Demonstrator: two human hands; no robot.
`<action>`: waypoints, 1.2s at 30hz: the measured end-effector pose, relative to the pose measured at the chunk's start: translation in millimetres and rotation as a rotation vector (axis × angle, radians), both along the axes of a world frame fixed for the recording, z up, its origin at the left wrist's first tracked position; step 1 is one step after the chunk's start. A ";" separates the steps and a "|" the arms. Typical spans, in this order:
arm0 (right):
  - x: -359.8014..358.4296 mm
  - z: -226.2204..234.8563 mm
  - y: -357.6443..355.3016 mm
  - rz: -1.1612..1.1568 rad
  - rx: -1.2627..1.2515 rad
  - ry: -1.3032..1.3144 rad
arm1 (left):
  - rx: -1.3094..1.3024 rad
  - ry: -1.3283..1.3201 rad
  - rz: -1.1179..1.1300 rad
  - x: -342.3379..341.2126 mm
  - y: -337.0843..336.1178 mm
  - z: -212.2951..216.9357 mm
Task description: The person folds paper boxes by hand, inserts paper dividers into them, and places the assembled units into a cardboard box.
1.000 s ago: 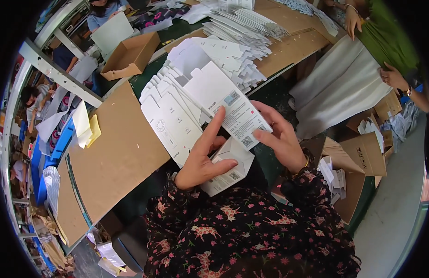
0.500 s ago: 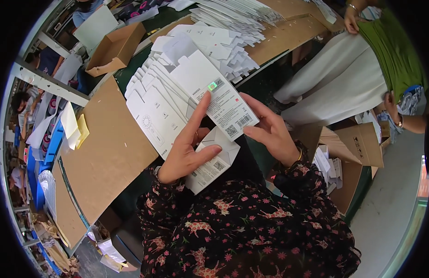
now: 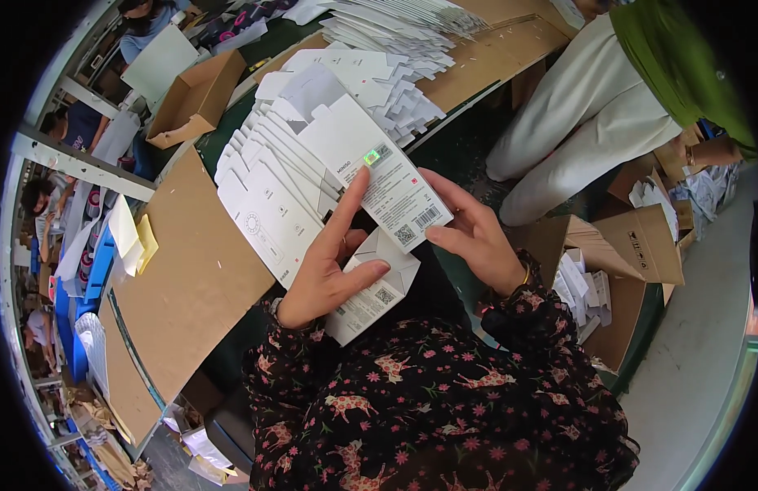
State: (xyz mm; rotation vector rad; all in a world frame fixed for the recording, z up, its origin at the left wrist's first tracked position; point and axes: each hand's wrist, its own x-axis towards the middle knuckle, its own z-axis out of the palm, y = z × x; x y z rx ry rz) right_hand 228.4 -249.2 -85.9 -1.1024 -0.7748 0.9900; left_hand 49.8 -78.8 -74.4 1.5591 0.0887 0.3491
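A white printed paper box (image 3: 379, 168) lies slanted in front of me, its top flaps open and a shiny green square sticker on its face. My right hand (image 3: 479, 241) grips its lower right edge between thumb and fingers. Against its left edge rests the outstretched index finger of my left hand (image 3: 330, 266), the tip just below the sticker. The same hand's thumb and curled fingers hold a second white box (image 3: 365, 303), lower down, with folded-in end flaps showing. Beneath and behind the upper box, flat white carton blanks (image 3: 260, 213) are fanned out.
More flat blanks (image 3: 395, 33) are piled at the far side. Brown cardboard (image 3: 199, 278) covers the table at left, near an open cardboard tray (image 3: 200, 96). At right stands a cardboard carton (image 3: 628, 315) holding white boxes. A person in light trousers (image 3: 571, 123) stands beyond it.
My view has shifted slightly, and both hands keep the same hold on the boxes. The person at right has changed stance, and that person's lower hand has moved.
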 end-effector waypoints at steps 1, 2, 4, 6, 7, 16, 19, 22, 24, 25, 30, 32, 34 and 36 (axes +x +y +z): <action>0.2 0.1 -0.3 -0.003 0.001 0.000 | -0.008 0.016 -0.004 0.3 -0.4 1.2; 0.5 0.2 -0.6 -0.007 0.002 0.010 | -0.016 0.032 -0.009 0.6 -0.9 2.3; 0.6 -0.2 -1.9 -0.019 0.005 0.029 | -0.024 0.047 -0.021 1.2 -2.7 2.7; 1.7 -4.9 -5.0 -0.031 -0.007 0.036 | -0.014 0.038 0.000 4.1 -6.0 -0.2; 3.2 -9.5 -7.2 -0.036 -0.019 0.042 | -0.011 0.032 0.005 6.9 -7.9 -1.8; 0.0 -86.5 -58.5 -0.620 0.043 0.412 | -0.090 0.032 -0.034 10.4 -15.8 4.4; 14.0 -140.0 -96.1 -0.829 0.125 0.691 | 0.104 0.022 -0.076 9.2 -15.5 9.7; 38.4 -193.4 -145.1 -1.068 0.172 0.809 | 0.111 -0.008 -0.026 7.1 -17.0 12.4; 62.9 -221.5 -185.2 -1.275 0.219 0.756 | 0.112 -0.024 0.008 6.0 -17.2 10.7; 78.3 -235.5 -209.4 -1.363 0.253 0.688 | 0.105 -0.045 0.020 5.0 -17.2 11.7; 129.6 -252.3 -281.0 -1.635 0.310 0.986 | 0.037 -0.179 0.200 4.5 -17.9 8.6; 110.0 -214.5 -229.0 -1.339 0.177 0.824 | 0.030 -0.216 0.321 -0.7 -12.9 1.3; 81.1 -162.3 -180.3 -0.997 0.123 0.640 | 0.012 -0.326 0.488 -2.4 -5.0 -8.2; 43.8 -100.4 -125.9 -0.643 0.061 0.382 | 0.011 -0.374 0.584 0.5 -4.4 -10.3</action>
